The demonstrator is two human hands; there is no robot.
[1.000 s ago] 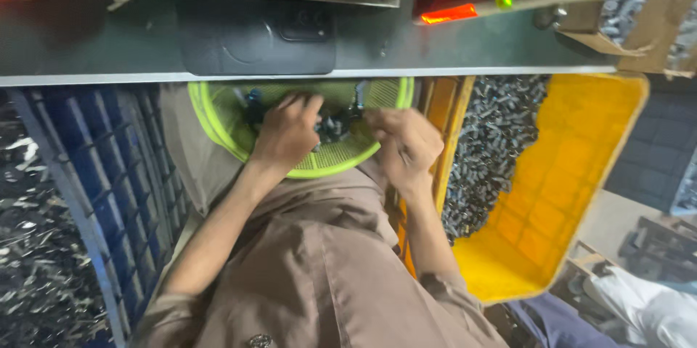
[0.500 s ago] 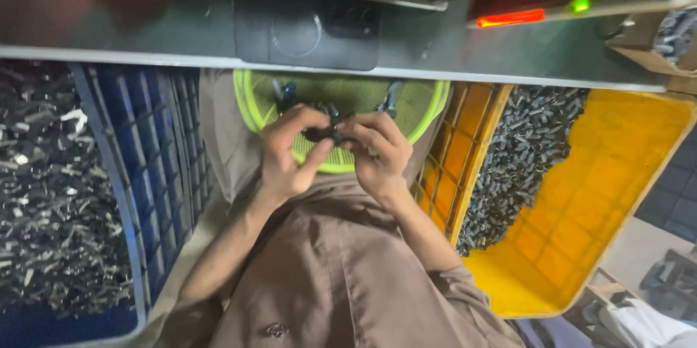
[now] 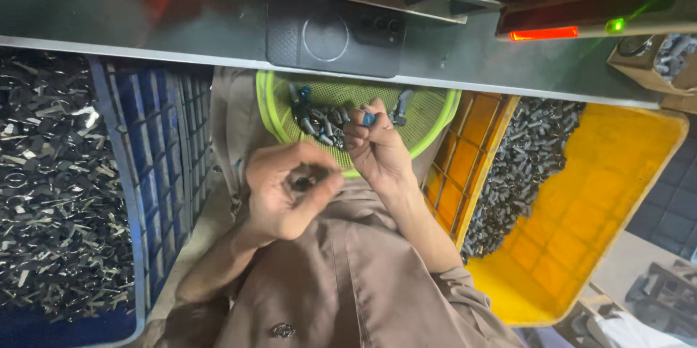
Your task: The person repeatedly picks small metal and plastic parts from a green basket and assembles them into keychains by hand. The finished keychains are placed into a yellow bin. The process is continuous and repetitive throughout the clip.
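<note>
Two small parts are in your hands, and both grips look light. Your left hand (image 3: 287, 199) has its fingers curled almost closed around a small dark metal piece (image 3: 305, 177), pinched between thumb and forefinger over your lap. Your right hand (image 3: 377, 148) is bunched nearly shut above the near rim of the green basket (image 3: 428, 112), with a tiny blue part (image 3: 369, 119) held at its fingertips.

If either pinch loosens, I judge the piece drops onto your brown shirt (image 3: 348, 275) or rolls down between your legs and the bins, where it is hard to find. The blue part is so small that a slip could throw it wide of the basket. Reaching into the bins carelessly could also scratch you, since their contents look sharp-edged.

The basket is round, lime plastic with a fine mesh floor, and holds a loose heap of short dark parts (image 3: 319, 119). The blue crate (image 3: 156, 174) on your left is ribbed plastic, full of thin, shiny black metal clips (image 3: 51, 188). The yellow bin (image 3: 581, 224) on your right is smooth plastic, with stubby dark cylinders (image 3: 515, 174) piled on one side. The worktop (image 3: 145, 21) edge above is dull grey metal.
</note>
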